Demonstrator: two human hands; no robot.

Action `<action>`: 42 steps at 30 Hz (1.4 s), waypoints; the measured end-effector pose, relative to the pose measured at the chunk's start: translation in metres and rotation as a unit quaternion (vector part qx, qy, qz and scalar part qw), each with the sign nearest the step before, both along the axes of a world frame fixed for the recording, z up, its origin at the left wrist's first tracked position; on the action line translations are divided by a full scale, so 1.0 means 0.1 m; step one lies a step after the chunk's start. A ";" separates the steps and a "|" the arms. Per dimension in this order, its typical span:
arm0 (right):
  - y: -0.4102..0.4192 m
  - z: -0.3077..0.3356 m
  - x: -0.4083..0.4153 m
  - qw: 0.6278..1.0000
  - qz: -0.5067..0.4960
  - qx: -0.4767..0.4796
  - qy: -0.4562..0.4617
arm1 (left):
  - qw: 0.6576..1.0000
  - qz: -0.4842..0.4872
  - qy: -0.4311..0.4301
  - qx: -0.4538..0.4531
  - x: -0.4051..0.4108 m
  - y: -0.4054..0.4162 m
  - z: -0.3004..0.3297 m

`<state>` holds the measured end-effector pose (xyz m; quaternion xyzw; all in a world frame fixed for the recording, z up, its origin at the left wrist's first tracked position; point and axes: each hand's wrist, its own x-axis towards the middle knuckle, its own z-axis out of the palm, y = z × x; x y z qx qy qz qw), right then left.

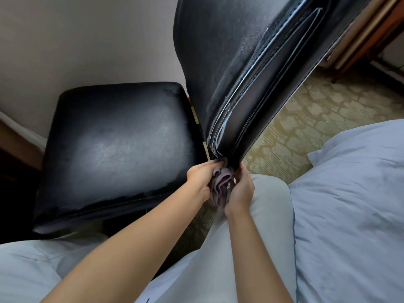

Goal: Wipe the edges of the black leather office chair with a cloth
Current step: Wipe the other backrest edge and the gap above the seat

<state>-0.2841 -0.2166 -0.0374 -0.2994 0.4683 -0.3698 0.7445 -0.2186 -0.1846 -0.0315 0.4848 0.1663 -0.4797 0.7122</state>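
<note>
The black leather chair shows its seat at left and its tilted backrest rising to the upper right, with worn, flaking seams along the edge. A crumpled mauve cloth is pressed against the lower end of the backrest edge. My left hand grips the cloth from the left, fingers curled over its top. My right hand closes on the cloth from the right, fingertips touching the backrest's bottom edge. Most of the cloth is hidden between the two hands.
A white bed cover fills the right and lower left. My knee in light trousers sits just below the hands. Patterned beige carpet lies beyond; a pale wall stands behind the seat; wooden furniture is at top right.
</note>
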 end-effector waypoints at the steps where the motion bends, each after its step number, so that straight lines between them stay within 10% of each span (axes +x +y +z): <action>1: 0.00 0.01 0.00 1.000 0.001 0.000 -0.005 | 1.000 -0.003 0.009 -0.009 0.00 0.01 0.04; 27: 0.06 -0.18 0.00 0.992 0.054 -0.092 0.071 | 0.931 0.002 -0.315 0.184 0.09 0.17 0.25; 42: 0.02 -0.16 -0.01 1.000 0.008 -0.012 0.004 | 0.973 -0.047 -0.140 0.179 -0.01 -0.06 0.02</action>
